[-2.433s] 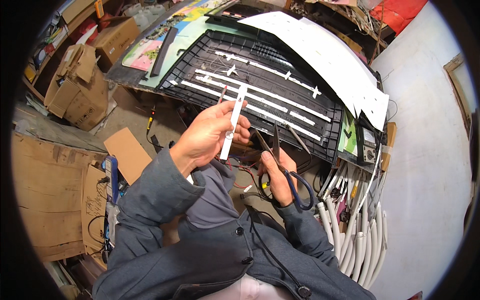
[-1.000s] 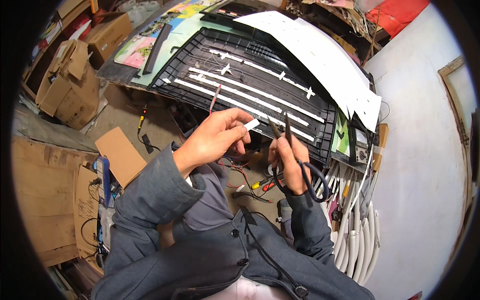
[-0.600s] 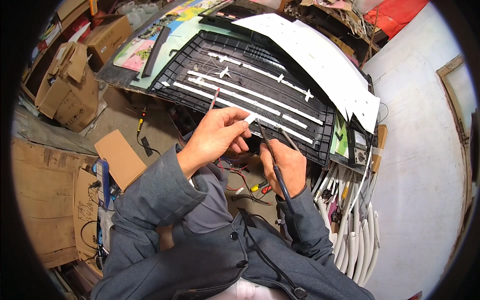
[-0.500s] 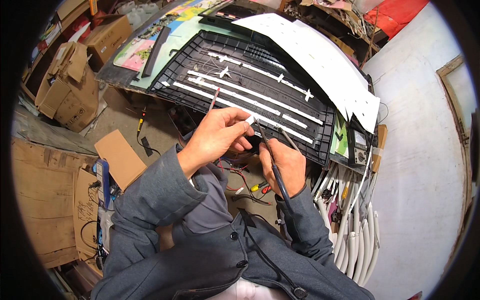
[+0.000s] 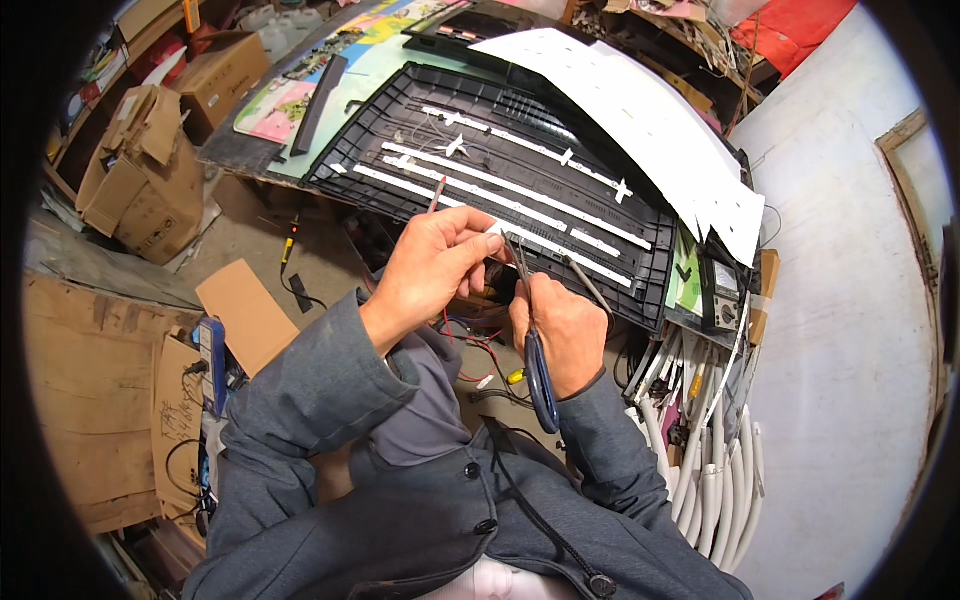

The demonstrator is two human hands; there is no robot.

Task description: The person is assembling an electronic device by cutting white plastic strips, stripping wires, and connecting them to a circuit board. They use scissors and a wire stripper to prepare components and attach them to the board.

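Observation:
My left hand [image 5: 432, 262] is closed, pinching a small white piece [image 5: 495, 230] between thumb and fingertips. A slim stick with a reddish tip [image 5: 440, 190] juts up behind its knuckles; I cannot tell whether that hand grips it. My right hand [image 5: 565, 330] is closed around scissors with dark blue looped handles [image 5: 543, 385], the narrow metal blades reaching up to the white piece. Beyond both hands lies a black ribbed TV back panel [image 5: 385, 125] with several white LED strips [image 5: 515, 203] along it. A grey rod [image 5: 588, 278] slants beside my right hand; whether it is held is unclear.
A large white sheet [image 5: 640, 130] covers the panel's right side. A meter [image 5: 722, 295] sits at the table's right end above bundled white tubes [image 5: 715, 500]. Cardboard boxes [image 5: 145, 180] stand at the left. Cables [image 5: 480, 345] lie on the floor below the hands.
The scissors have turned in my right hand, so their blue loops now show broadside. My right hand has shifted slightly left. My left hand keeps its pinch on the white piece.

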